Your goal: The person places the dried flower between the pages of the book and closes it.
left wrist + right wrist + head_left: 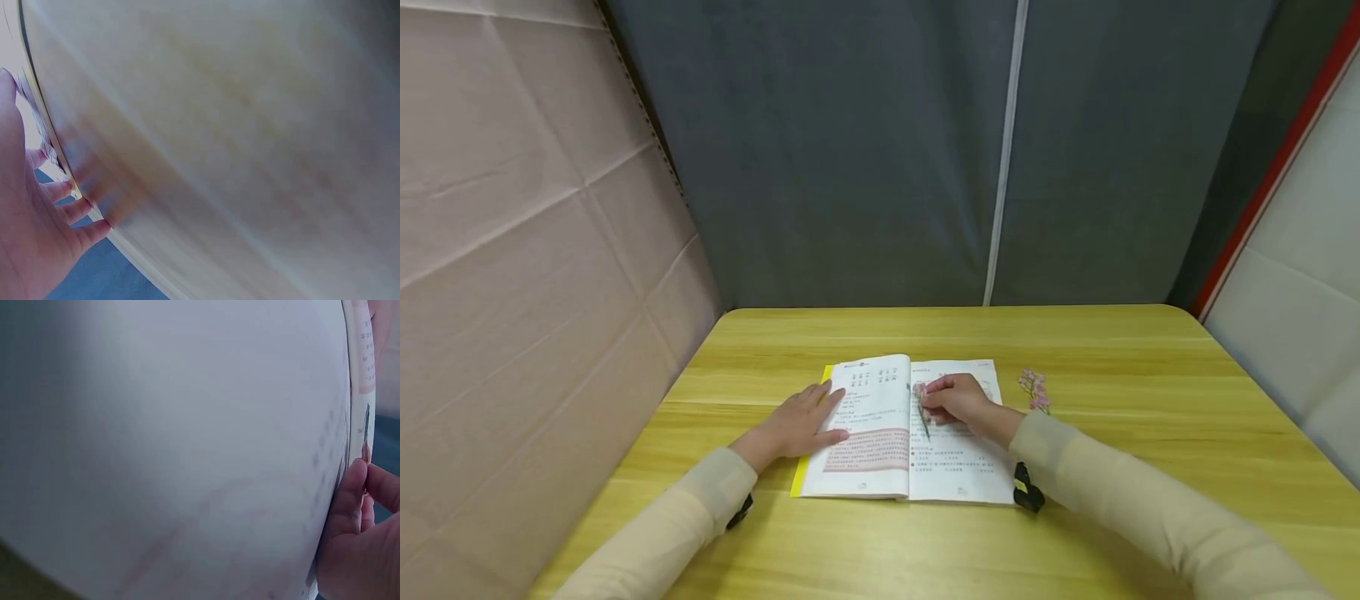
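An open book (871, 457) with printed pages and a yellow cover edge lies flat on the wooden table. My left hand (801, 423) rests on its left page near the outer edge, fingers spread. Over the right page, close to the spine, my right hand (957, 400) pinches a small pink flower sprig (924, 421) between thumb and fingers. Its thin green stem (367, 425) also shows in the right wrist view, beyond the fingertips. Part of the blossom is hidden by the fingers. Another pink flower sprig (1036, 390) lies on the table right of the book.
The wooden table (820, 546) extends around the book on all sides. A dark grey curtain (850, 167) hangs behind it, with pale fabric walls at left and right. A black strap piece (1027, 488) hangs at the right wrist.
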A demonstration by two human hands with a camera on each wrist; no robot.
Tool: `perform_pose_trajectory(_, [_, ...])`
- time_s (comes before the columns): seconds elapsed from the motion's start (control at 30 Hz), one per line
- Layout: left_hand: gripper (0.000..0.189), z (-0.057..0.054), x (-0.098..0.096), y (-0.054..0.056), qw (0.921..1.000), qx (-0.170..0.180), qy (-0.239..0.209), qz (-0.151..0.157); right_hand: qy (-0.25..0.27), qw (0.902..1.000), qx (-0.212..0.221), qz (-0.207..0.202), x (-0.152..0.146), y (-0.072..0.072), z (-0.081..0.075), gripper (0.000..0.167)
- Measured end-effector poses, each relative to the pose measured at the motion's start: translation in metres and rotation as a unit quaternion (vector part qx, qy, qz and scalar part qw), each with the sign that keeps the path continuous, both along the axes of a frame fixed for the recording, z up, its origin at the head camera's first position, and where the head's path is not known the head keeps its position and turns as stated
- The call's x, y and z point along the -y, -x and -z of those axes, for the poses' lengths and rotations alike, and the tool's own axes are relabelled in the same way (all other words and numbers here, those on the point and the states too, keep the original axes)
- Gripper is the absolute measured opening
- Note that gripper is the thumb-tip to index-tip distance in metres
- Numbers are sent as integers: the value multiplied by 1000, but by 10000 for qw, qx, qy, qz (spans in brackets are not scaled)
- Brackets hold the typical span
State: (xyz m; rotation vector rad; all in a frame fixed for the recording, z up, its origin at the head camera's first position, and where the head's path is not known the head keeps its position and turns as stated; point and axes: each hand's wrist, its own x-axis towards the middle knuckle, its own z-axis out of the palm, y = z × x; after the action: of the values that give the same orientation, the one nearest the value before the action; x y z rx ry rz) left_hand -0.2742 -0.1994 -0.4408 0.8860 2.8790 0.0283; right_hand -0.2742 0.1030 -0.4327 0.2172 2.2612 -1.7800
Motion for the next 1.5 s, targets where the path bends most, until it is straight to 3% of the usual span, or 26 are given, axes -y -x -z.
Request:
perform_pose_trajectory(0.53, [86,2,0,0,10000,12,19,-60,-558,9983,-151,-65,6,-5,-5,14])
perform_pose_trajectory(0.87, [85,0,-1,-1,10000,42,-33,-48,-1005,9917,-656,-461,6,-9,-11,16])
perform_pose_trajectory(1.2, [85,1,-1,0,10000,11,-25,-42,-1933,9668,-1381,-938,-21,-4,-25,25])
perform_pose_trajectory(1.5, [85,1,0,0,10000,6,-53,-58,-3156,9121,-2256,-1322,-55,10,-37,38])
